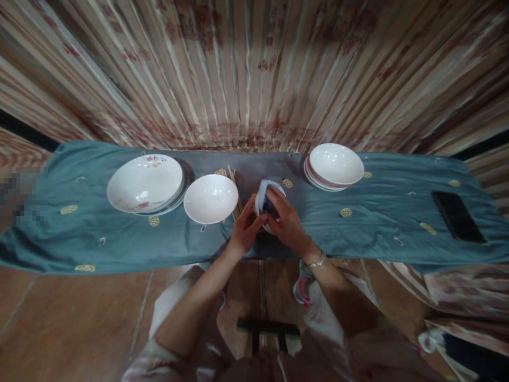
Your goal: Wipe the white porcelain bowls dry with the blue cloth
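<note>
My left hand (244, 227) is closed on the left side of a small white bowl (268, 228) in front of me, its thumb at the rim. In my right hand (287, 216) is a blue cloth (262, 192), pressed with bent fingers against the bowl's inside; a light fold stands up over the far left rim. My hands hide much of the bowl. Just left of them, several wooden chopsticks (231, 172) lie partly under a larger white bowl (210, 199).
A stack of floral plates (145, 183) stands at the left on the blue-green tablecloth (330, 241). Several stacked white bowls (336, 163) sit back right, and a black phone (458, 216) lies far right. A pleated curtain (262, 79) hangs behind the table.
</note>
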Motion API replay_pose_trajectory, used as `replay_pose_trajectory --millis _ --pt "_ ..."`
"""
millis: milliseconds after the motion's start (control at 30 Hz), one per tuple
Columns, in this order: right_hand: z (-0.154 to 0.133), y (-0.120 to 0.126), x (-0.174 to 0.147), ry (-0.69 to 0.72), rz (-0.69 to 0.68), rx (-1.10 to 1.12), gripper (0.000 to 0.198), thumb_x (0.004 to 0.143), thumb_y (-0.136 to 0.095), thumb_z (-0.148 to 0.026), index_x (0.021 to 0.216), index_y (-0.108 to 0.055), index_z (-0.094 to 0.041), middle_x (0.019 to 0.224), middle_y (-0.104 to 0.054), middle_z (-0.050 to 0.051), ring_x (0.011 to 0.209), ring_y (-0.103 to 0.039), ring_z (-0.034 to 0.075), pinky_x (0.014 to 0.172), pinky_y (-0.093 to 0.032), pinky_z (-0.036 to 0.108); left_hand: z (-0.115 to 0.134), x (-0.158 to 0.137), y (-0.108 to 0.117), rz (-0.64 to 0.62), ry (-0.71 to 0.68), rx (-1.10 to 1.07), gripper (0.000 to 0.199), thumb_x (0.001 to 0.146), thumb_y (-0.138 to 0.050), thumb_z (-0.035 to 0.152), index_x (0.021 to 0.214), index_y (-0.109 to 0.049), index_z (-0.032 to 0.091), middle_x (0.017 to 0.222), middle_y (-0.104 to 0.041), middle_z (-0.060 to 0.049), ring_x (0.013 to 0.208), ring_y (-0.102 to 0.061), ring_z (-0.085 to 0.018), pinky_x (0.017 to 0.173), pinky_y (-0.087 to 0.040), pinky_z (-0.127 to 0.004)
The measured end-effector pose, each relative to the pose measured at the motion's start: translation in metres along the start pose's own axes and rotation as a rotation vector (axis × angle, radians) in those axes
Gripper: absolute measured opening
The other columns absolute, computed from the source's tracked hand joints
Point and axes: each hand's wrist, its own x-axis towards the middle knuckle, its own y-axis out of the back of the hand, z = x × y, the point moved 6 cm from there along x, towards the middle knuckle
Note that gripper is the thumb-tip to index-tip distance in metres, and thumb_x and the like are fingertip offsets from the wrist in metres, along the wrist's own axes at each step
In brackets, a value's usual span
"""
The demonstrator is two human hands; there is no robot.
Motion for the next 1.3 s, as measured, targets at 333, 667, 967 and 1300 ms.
replay_pose_trajectory --millis 333,667,967,1300 --pt "0.018 0.005 0.011 -0.002 0.007 -0.194 0.053 0.097 -0.044 -0.022 0.15 -0.043 -0.02 0.158 -0.042 0.013 0.149 -0.038 0.025 0.126 -0.03 0.047 -0.002 -0.001 -0.002 -0.021 -0.011 0.027 0.086 0.075 -0.079 0.05 0.15 -0.046 0.024 0.101 -0.071 -0.006 0.085 -0.066 -0.02 0.07 -0.061 -0.03" --pt "0.051 0.017 0.014 -0.037 0.075 -0.373 0.047 0.094 -0.049 -0.023 0.139 -0.053 -0.009 0.134 -0.064 0.021 0.127 -0.058 0.031 0.113 -0.044 0.049 -0.007 0.0 -0.001 -0.01 -0.009 0.018 0.09 0.073 -0.081 0.048 0.151 -0.044 0.022 0.097 -0.069 -0.004 0.08 -0.064 -0.016 0.067 -0.058 -0.025" --pt "0.067 0.016 0.004 -0.144 -0.018 -0.534 0.044 0.093 -0.048 -0.019 0.135 -0.054 -0.008 0.122 -0.07 0.022 0.112 -0.066 0.03 0.099 -0.052 0.044 -0.007 0.001 0.001 0.002 -0.014 0.062 0.087 0.073 -0.08 0.051 0.15 -0.047 0.025 0.099 -0.07 -0.005 0.082 -0.065 -0.018 0.067 -0.06 -0.028" --pt "0.045 0.016 -0.008 -0.304 -0.319 -0.824 0.033 0.099 -0.046 -0.018 0.124 -0.059 -0.002 0.108 -0.072 0.021 0.101 -0.067 0.028 0.087 -0.05 0.035 -0.005 0.002 0.0 -0.003 -0.003 0.048 0.088 0.073 -0.08 0.051 0.15 -0.046 0.027 0.094 -0.069 -0.003 0.083 -0.066 -0.019 0.067 -0.061 -0.029"
